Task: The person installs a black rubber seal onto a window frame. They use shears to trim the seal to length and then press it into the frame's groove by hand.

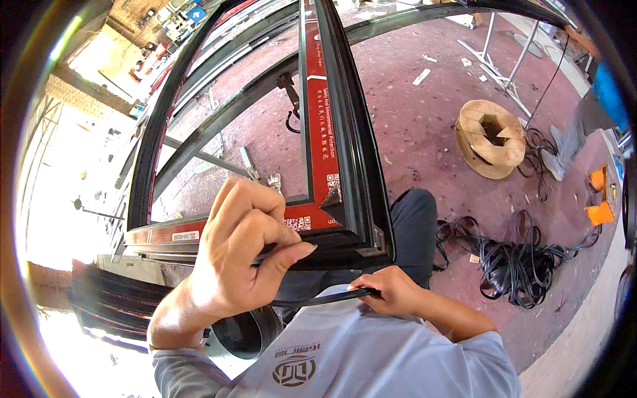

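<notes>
A black window frame (pixel 365 146), its inner faces covered in red film, stands in front of me with one corner close to my body. My left hand (pixel 245 249) is over the frame's near side, its fingers curled and the thumb pressed toward the index finger. A dark sliver shows in that pinch, too small to name. Below the near corner, my right hand (pixel 391 292) grips a thin black rubber strip (pixel 325 298) between thumb and fingers, close to my shirt. This strip runs left and passes out of sight behind my left wrist.
On the reddish floor at right lie a wooden cable reel (pixel 491 139) and a tangled heap of black strip (pixel 521 265). Orange pieces (pixel 599 212) lie farther right. A person's hand (pixel 580 40) reaches in at the far right. By my left forearm stands a dark bucket (pixel 247 333).
</notes>
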The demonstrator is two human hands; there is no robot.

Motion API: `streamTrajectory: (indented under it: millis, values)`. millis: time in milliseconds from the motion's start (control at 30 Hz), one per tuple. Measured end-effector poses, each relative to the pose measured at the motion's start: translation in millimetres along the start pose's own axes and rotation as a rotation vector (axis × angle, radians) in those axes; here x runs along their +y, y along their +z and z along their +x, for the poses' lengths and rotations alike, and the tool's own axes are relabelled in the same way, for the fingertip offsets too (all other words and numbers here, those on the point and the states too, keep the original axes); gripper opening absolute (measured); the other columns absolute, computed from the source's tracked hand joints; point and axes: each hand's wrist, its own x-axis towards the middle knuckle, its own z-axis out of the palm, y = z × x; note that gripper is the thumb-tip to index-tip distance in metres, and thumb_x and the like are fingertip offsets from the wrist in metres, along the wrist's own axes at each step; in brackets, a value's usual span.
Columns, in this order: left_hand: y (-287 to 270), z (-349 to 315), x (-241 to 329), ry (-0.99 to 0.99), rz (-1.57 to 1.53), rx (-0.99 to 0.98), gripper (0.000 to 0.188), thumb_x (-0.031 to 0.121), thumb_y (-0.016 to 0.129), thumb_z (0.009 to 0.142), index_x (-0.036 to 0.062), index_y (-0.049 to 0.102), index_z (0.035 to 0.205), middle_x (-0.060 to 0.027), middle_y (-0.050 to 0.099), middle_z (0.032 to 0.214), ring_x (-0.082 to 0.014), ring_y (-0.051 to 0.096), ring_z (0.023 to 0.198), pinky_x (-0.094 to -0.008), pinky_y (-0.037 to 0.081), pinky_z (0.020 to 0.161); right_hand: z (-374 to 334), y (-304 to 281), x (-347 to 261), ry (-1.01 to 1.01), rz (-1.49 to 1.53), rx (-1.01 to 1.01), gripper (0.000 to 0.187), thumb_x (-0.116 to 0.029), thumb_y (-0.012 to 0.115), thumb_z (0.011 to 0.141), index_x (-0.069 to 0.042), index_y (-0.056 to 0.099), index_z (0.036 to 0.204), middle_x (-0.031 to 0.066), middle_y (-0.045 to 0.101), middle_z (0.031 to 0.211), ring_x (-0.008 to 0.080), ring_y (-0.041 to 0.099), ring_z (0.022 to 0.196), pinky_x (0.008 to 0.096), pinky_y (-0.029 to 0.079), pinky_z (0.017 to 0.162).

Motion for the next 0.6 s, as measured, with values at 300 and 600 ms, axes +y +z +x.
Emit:
streamTrajectory:
  millis: [300, 600]
  values:
    - [0, 9, 0, -0.055, 0.019, -0.05, 0.064, 0.014, 0.087, 0.08, -0.0055, 0.05, 0.129, -0.0238, 0.062, 0.118, -0.0388, 0.066, 0.104, -0.0427, 0.057, 0.088, -9, 7, 6, 0.054, 0.015, 0.043, 0.03, -0.012, 0.074, 0.086, -0.009, 0.069, 0.115, 0.017, 0.07, 0.079, 0.0351, 0.069, 0.068, 0.0418, 0.055, 0.063]
    - [1, 12, -1, -0.127, 0.041, -0.062, 0.073, 0.034, 0.089, 0.08, -0.0044, 0.055, 0.132, -0.0185, 0.07, 0.103, -0.0319, 0.073, 0.091, -0.0384, 0.059, 0.082, -4, 6, -4, 0.089, 0.02, 0.026, 0.028, -0.013, 0.073, 0.088, -0.009, 0.069, 0.116, 0.0176, 0.071, 0.082, 0.0375, 0.069, 0.069, 0.0436, 0.054, 0.063]
